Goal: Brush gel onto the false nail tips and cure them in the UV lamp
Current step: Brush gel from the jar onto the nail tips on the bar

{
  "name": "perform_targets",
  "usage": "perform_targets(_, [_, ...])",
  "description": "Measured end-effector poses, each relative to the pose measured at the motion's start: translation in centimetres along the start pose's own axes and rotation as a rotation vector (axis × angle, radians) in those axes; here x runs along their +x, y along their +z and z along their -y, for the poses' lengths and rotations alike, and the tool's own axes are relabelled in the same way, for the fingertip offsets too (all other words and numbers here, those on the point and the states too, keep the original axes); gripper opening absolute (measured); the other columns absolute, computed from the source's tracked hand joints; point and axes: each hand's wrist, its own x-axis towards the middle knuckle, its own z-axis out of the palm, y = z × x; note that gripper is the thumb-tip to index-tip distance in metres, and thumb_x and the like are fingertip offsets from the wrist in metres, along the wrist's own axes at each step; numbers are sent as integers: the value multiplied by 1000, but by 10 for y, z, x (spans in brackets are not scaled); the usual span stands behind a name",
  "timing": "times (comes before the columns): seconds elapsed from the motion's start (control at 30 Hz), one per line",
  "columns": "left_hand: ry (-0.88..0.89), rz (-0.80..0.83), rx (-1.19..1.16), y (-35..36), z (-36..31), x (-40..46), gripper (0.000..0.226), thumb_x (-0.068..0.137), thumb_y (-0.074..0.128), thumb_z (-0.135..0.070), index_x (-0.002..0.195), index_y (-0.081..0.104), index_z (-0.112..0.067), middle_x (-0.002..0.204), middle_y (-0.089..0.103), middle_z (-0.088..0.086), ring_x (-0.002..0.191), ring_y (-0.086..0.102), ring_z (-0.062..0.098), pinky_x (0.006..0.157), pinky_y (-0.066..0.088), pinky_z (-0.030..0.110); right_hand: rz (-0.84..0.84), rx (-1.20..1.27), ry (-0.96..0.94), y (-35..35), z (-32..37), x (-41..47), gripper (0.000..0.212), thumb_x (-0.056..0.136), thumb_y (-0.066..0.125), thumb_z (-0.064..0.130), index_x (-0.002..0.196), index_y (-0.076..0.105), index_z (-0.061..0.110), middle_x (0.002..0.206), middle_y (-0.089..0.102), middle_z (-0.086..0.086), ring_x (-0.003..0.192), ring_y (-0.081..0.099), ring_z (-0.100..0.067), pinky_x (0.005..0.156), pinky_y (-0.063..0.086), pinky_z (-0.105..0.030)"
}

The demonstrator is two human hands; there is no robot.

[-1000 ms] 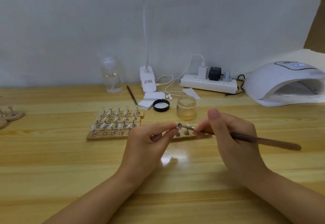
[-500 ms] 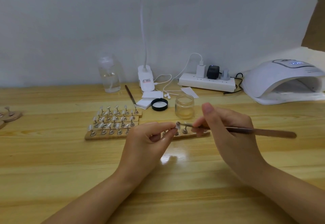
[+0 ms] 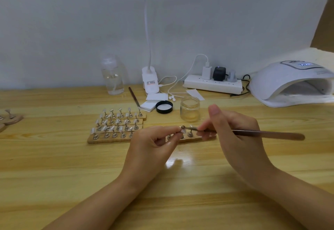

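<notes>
My left hand (image 3: 153,144) pinches a small metal stand bearing a clear nail tip (image 3: 183,130) above the table. My right hand (image 3: 235,132) grips a brown gel brush (image 3: 267,133), whose tip touches that nail tip. Behind my hands lie wooden strips (image 3: 108,139) with several nail tips on metal stands (image 3: 117,121). An open glass gel jar (image 3: 189,109) stands just beyond, with its black lid (image 3: 164,106) to its left. The white UV lamp (image 3: 289,83) sits at the far right, its opening facing me.
A clear bottle (image 3: 113,76), a white desk lamp base (image 3: 151,81), a power strip (image 3: 213,85) with cables, white pads (image 3: 153,101) and a second brush (image 3: 134,97) line the back of the table. More wooden holders (image 3: 10,119) lie at the left edge.
My right hand and the brush have shifted slightly while stroking the held nail tip. My left hand stays nearly where it was.
</notes>
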Motion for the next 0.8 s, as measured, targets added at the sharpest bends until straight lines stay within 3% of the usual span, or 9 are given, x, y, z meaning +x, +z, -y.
perform_targets(0.13, [-28,16,-19,-1,-1,-1,18,74,73,-9,88,74,-19,42,32,-13,42,32,1,50,26,5,-19,14,-5,-1,2,-1,45,83,45,44,53,65,17,52,63,-3,45,58,-6,49,46,-13])
perform_targets(0.23, [-27,17,-28,-1,-1,-1,21,74,72,-8,90,72,-22,42,31,-11,42,30,2,49,26,5,-15,-14,-29,-1,1,0,35,87,55,39,62,66,16,60,67,0,53,62,-5,54,47,-11])
perform_targets(0.4, [-40,22,-44,-1,-2,-1,22,75,72,-10,90,71,-25,42,29,-10,42,28,2,49,25,5,-47,26,-19,0,2,-2,42,88,45,40,59,65,17,57,65,-4,48,60,-6,51,47,-13])
perform_targets(0.47, [-45,21,-47,-1,-1,-1,20,75,72,-10,89,71,-25,42,29,-10,42,29,2,49,25,5,-38,-2,-23,0,2,-1,38,89,49,40,63,66,17,60,66,-1,53,63,-6,54,47,-11])
perform_targets(0.6, [-46,28,-50,-1,-2,-1,22,75,72,-11,88,70,-28,41,29,-10,41,29,2,49,25,5,-24,41,46,-1,2,-2,43,84,52,46,53,64,19,51,63,-6,45,59,-9,48,47,-15])
perform_targets(0.67, [-44,27,-51,-1,-1,0,21,75,72,-12,89,71,-27,41,28,-10,42,28,2,49,25,6,-30,18,1,-1,2,-2,41,86,46,43,60,66,18,58,66,-3,51,62,-6,52,47,-12])
perform_targets(0.73, [-46,28,-53,-1,-1,-1,22,74,71,-14,90,69,-29,42,29,-10,43,29,3,49,25,6,-12,-2,-2,0,1,-2,40,91,51,41,64,67,16,63,67,-3,54,63,-5,54,47,-10])
perform_targets(0.8, [-52,32,-55,-1,-1,-1,21,74,71,-16,90,69,-30,42,30,-10,43,29,3,49,25,7,-5,26,45,0,3,-1,43,87,54,45,58,66,16,56,65,-5,48,61,-6,50,47,-12])
